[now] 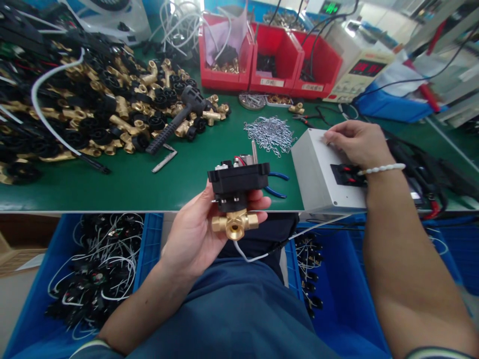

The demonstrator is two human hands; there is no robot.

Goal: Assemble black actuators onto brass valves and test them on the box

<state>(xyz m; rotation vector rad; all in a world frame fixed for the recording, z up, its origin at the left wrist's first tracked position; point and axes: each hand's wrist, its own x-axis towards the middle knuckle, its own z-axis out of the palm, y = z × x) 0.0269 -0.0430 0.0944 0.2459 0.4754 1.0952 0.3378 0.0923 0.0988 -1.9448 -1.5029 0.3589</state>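
Note:
In my left hand [198, 227] is an electric valve [239, 182]: a black actuator housing, its top showing small parts and a red wire, over a brass three-way body. My fingers wrap behind it at the table's front edge. From its underside a white cable [249, 259] runs right towards the grey metal box [318, 172]. My right hand [350, 142] rests at the top of that box, thumb and forefinger pinched together on something too small to make out. Below that hand, a black connector with red parts [346, 174] sits in the box face. Blue-handled pliers [279, 184] lie behind the valve.
Brass valve bodies [123, 124] with black parts are heaped at left, near a black-handled tool [175, 122]. Metal clips [269, 133] lie before red bins [277, 60]. A power supply [359, 65] stands at back right. Blue crates [149, 244] holding cabled black units are below the table.

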